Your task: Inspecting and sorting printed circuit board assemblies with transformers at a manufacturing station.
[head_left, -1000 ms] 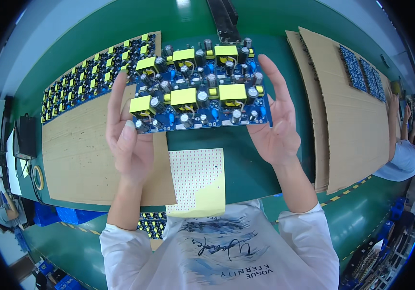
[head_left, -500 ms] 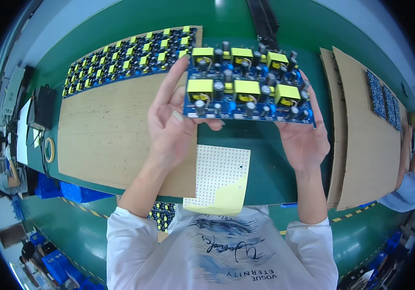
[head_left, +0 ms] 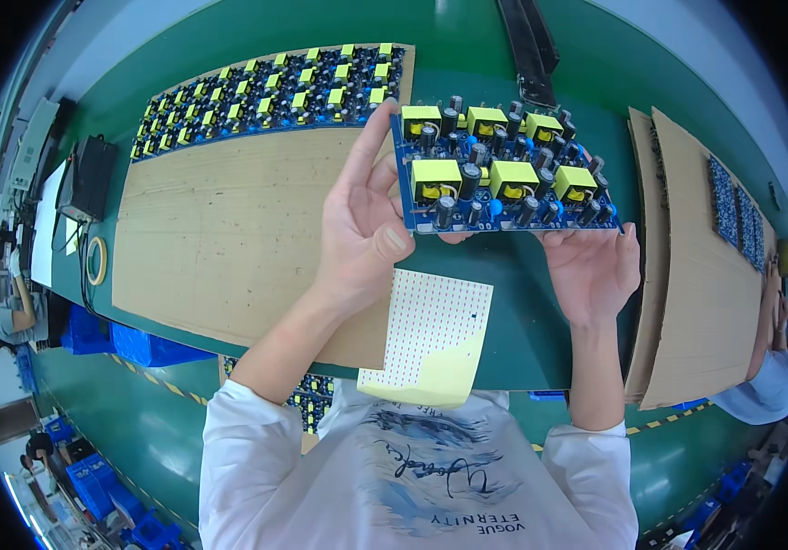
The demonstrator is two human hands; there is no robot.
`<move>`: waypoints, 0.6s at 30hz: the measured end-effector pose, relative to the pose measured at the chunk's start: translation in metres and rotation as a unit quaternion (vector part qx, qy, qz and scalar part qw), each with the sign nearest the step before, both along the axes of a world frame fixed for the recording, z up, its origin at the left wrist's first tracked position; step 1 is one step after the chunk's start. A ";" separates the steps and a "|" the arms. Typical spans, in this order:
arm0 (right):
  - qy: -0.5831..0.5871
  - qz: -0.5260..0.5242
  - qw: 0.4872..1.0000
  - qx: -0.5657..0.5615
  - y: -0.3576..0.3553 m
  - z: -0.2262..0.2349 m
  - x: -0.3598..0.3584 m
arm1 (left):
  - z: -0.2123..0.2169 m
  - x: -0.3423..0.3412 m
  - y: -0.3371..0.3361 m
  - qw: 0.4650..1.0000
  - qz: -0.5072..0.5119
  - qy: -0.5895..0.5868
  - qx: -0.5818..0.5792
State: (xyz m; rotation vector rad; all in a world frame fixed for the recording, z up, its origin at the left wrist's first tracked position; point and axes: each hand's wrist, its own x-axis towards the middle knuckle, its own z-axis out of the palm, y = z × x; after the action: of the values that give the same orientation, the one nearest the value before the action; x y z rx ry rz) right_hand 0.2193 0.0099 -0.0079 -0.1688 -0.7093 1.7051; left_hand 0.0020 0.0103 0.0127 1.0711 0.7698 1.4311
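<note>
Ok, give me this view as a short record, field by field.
Held item: blue circuit panel with six large yellow blocks
Left hand: at the panel's left end
Right hand: under the panel's right end
Left side: similar boards in rows on flat cardboard
Below panel in picture: dotted yellow sheet
Right side: cardboard sheets, blue boards on top

You're wearing a loose white top (head_left: pixel 343 490) with a printed front. The print has a dark, brush-like band (head_left: pixel 421 427), paler blue-grey strokes (head_left: pixel 380 502) like washes of paint, and a line of dark, looping script (head_left: pixel 435 473). Small dark block lettering (head_left: pixel 476 524) sits nearer the view's lower edge, upside down from here. Your left sleeve (head_left: pixel 247 445) and right sleeve (head_left: pixel 588 458) are plain white, roomy and creased, ending around the elbows. Your forearms (head_left: pixel 288 344) are bare, as are your left hand (head_left: pixel 360 225) and right hand (head_left: pixel 593 272).
</note>
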 end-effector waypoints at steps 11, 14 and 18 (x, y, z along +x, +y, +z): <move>-0.053 -0.024 0.998 -0.027 0.001 -0.001 -0.003 | 0.001 -0.001 0.002 1.000 -0.018 -0.012 -0.010; -0.074 -0.038 0.995 -0.050 0.001 0.002 -0.004 | -0.006 -0.003 0.004 0.999 -0.031 -0.012 0.004; -0.073 -0.039 0.995 -0.056 0.002 0.002 -0.005 | -0.008 -0.004 0.004 1.000 -0.029 -0.003 0.003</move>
State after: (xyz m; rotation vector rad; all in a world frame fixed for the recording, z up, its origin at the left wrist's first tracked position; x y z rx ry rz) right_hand 0.2146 0.0118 -0.0063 -0.3980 -0.7056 1.6692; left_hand -0.0024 0.0144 0.0048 1.0846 0.7254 1.3876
